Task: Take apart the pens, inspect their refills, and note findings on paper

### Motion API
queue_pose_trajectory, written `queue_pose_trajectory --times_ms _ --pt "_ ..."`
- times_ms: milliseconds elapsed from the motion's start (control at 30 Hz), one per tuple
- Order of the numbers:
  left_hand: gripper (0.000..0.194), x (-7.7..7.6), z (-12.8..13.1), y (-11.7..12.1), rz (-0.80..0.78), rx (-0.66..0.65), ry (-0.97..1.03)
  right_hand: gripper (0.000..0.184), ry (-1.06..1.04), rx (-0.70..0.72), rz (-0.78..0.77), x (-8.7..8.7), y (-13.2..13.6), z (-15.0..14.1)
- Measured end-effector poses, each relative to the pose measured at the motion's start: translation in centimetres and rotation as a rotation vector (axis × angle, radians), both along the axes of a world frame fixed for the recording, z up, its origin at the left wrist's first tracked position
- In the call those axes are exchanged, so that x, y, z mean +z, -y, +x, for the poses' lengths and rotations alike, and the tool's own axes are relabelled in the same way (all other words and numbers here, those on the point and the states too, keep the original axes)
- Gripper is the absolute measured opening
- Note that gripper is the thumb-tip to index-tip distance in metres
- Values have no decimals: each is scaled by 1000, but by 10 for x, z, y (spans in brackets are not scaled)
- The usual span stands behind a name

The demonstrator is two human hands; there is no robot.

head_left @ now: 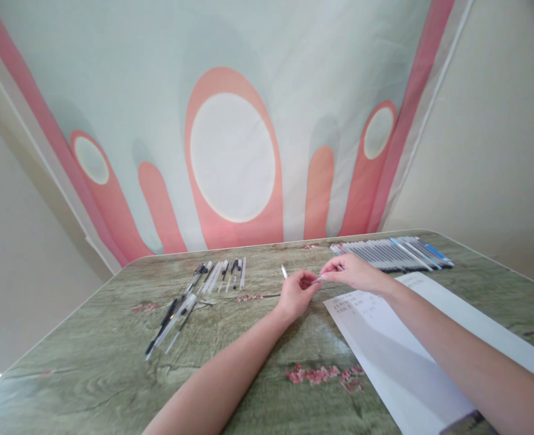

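Observation:
My left hand point(298, 292) is curled into a loose fist around a thin white pen part point(284, 271) whose end sticks up above the fingers. My right hand point(352, 272) meets it just to the right, fingertips pinched on a small clear piece point(318, 279) between the two hands. Both hands hover low over the green patterned table point(231, 338), near its far middle. A white paper sheet point(412, 344) with small writing lies under my right forearm.
A row of assembled pens point(391, 254) lies at the far right edge. Loose pen parts and barrels point(221, 275) are spread at the far left centre, with more pens point(171, 320) nearer. A pink and pale cloth point(231, 151) hangs behind the table.

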State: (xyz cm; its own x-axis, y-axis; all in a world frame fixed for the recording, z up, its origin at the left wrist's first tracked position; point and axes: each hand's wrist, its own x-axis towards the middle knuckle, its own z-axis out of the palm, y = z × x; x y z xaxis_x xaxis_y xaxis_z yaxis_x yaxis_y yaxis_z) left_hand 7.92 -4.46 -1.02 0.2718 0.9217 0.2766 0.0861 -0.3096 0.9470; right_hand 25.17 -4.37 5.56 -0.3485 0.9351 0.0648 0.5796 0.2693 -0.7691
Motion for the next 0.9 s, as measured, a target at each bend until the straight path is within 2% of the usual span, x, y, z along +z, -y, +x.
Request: queue_pose_trajectory --times_ms 133,267,433,533,767,900 --pt "22 1 1 0 -48 -33 72 40 -86 -60 -18 3 3 -2" --pt "23 3 2 -1 -139 -20 147 41 -299 -112 -172 0 0 4" --pt "26 2 2 -2 -209 -38 248 29 -517 -38 -289 -7 -7 11" --pt "27 2 2 -2 -212 -34 250 29 -450 -23 -248 -3 -4 9" --pt "24 3 2 -2 -196 -39 229 38 -32 -51 62 5 6 -2" --pt "24 6 2 0 -189 -44 227 36 16 -39 113 2 4 -4"
